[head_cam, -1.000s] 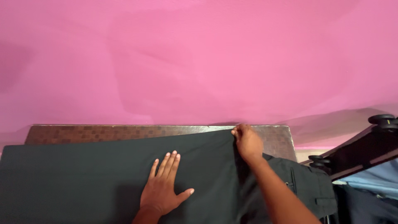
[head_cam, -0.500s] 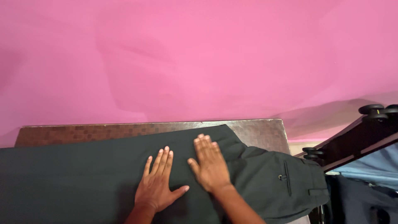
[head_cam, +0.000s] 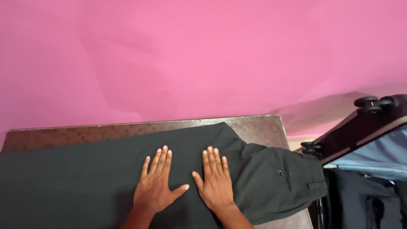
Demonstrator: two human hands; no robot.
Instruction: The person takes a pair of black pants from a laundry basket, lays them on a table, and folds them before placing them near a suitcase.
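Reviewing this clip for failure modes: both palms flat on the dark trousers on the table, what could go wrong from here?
1. The waistband end of the dark trousers overhangs the right edge of the table; it might slide off if pushed that way.
2. The left hand and right hand press side by side, so cloth between them could bunch into a crease.

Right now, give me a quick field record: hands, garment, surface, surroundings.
left hand: flat, fingers spread, palm down on the trousers
right hand: flat, palm down beside the left, holding nothing
dark trousers: laid along the table, waist end with buttoned back pocket at right
table: brown, patterned top
wall: pink
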